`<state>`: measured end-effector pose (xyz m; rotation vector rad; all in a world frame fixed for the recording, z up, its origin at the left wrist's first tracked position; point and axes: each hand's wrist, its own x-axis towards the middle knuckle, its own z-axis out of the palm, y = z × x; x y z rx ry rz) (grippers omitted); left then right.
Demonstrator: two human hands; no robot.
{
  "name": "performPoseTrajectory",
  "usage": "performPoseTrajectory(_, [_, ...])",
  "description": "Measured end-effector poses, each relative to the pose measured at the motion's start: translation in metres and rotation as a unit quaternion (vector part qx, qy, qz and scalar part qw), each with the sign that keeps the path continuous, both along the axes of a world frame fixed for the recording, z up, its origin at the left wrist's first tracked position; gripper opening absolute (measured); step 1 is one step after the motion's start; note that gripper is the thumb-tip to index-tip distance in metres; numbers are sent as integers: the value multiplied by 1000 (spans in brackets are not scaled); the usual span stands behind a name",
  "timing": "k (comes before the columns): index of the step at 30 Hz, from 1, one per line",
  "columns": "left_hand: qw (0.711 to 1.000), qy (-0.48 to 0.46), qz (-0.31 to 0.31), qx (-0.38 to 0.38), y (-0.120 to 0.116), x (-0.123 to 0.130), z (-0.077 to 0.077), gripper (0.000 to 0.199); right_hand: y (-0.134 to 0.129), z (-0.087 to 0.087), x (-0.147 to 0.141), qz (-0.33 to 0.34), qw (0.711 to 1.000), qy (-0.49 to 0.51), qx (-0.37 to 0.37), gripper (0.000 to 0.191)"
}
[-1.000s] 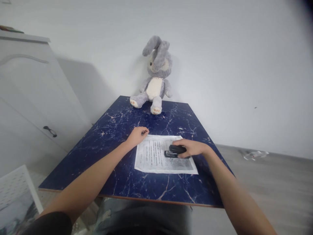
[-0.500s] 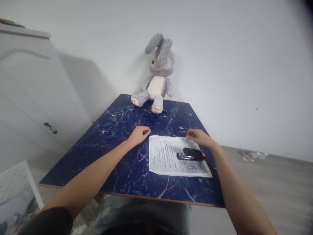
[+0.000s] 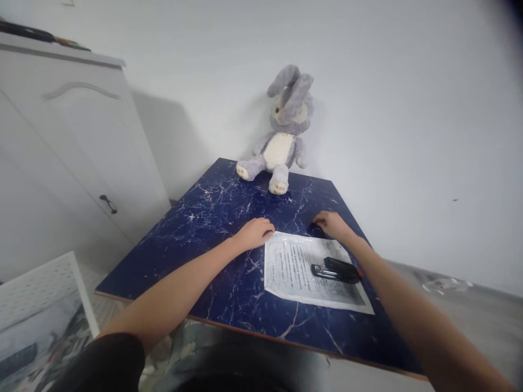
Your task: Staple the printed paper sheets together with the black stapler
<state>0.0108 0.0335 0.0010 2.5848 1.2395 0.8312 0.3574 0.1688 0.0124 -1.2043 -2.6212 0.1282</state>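
Observation:
My left hand (image 3: 256,233) lies at the upper left corner of a printed sheet of paper (image 3: 286,267), its fingers bent inward. What they hold, if anything, is hidden. Just past the sheet's upper right edge, my right hand (image 3: 329,224) is low over the table with curled fingers and a dark patch beneath them; I cannot make out anything in its grasp. A black stapler (image 3: 338,270) rests on its side on the right part of the sheet, below my right hand and touched by neither hand.
A grey plush rabbit (image 3: 284,136) sits at the far end of the dark blue marbled table (image 3: 229,294), against the wall. To the left are a white cabinet (image 3: 90,141) and a white-framed piece (image 3: 77,288). Clear plastic (image 3: 445,284) lies on the floor at right.
The view has swung left, shifting everything rightward. My left hand has come closer to the sheet's corner. My right hand has moved slightly farther up, off the sheet's edge. The stapler remains on the sheet.

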Motion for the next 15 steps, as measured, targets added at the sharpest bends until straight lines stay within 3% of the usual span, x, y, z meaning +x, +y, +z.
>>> performPoseTrajectory(4, [999, 42, 22, 5, -1, 2, 0, 18, 7, 34, -56, 12, 1000, -4, 1, 34])
performPoseTrajectory(8, [997, 64, 43, -15, -4, 4, 2, 18, -8, 65, -167, 134, 991, 21, 5, 26])
performPoseTrajectory(12, [997, 43, 63, -23, -3, 5, 0, 22, -30, 72, -286, 178, 983, 37, -26, 13])
performPoseTrajectory(15, [999, 9, 43, -33, 1, 2, -4, 18, -45, 61, -348, 160, 984, 55, -52, 8])
